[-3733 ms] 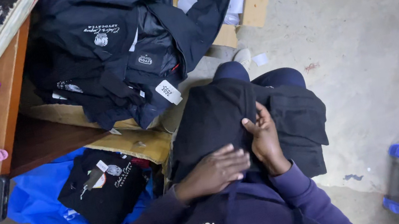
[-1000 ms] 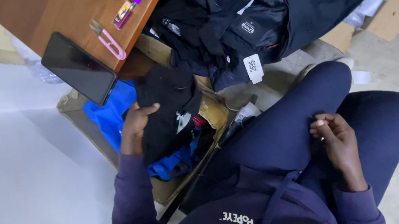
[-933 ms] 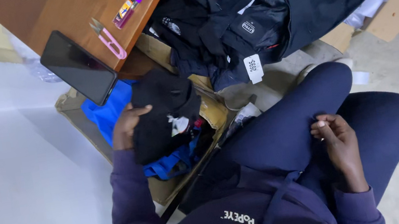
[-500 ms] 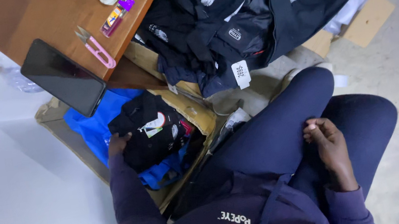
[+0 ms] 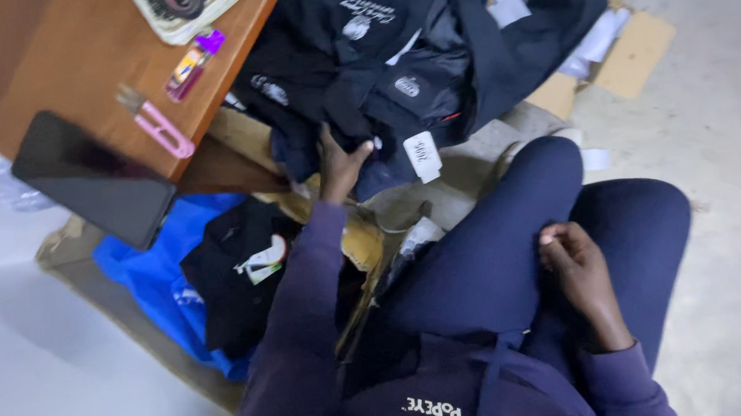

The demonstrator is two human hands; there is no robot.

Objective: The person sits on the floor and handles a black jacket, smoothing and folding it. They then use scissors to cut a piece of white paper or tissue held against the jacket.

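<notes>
Left hand [image 5: 343, 165] grips edge of dark garment pile [image 5: 389, 68]; best pinch one layer only, lift clear. Right hand [image 5: 580, 279] loosely curled, empty, on thigh.

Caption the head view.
Seated person's left hand grips the dark garment pile; right hand rests on lap.

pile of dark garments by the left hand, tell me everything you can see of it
The pile of dark garments is a crumpled heap of navy-black cloth with small pale chest emblems and a white hanging tag. It lies on flattened cardboard beside the wooden table. The left hand touches its lower edge.
</notes>
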